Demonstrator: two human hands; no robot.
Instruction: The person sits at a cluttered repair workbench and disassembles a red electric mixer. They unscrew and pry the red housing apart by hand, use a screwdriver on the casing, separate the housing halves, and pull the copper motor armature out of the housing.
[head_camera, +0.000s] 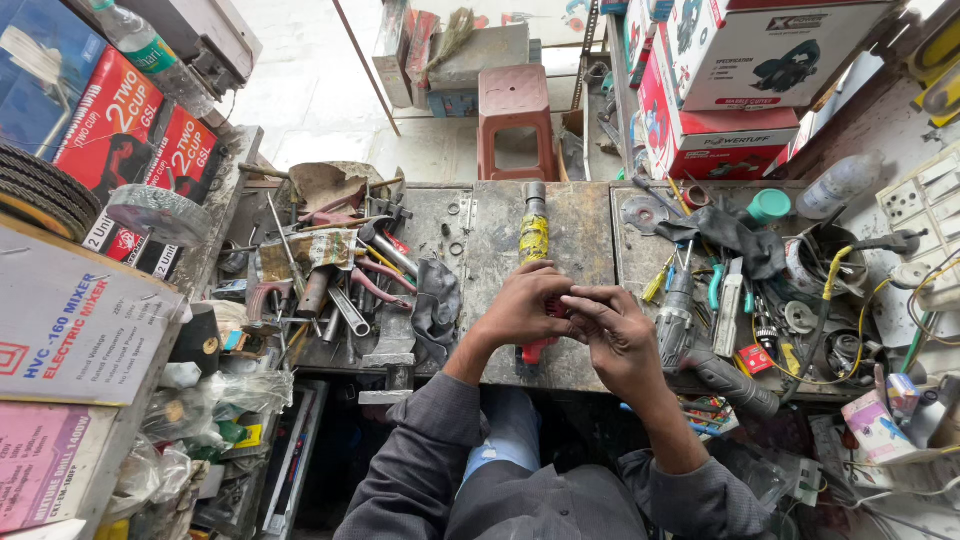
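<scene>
A power tool (534, 236) with a yellow-and-grey body and a red rear end lies lengthwise on the worn metal workbench (585, 222), its nose pointing away from me. My left hand (520, 308) wraps over the tool's rear part. My right hand (620, 335) meets it from the right, fingers curled against the red section between both hands. What the fingertips grip is hidden.
Pliers, wrenches and rods (340, 270) lie heaped on the bench's left. Screwdrivers, a grey drill body (678, 315), a black cloth (735, 235) and cables crowd the right. Boxes (80, 320) stack at left, more boxes (730, 80) at the back right. A red stool (515, 120) stands beyond.
</scene>
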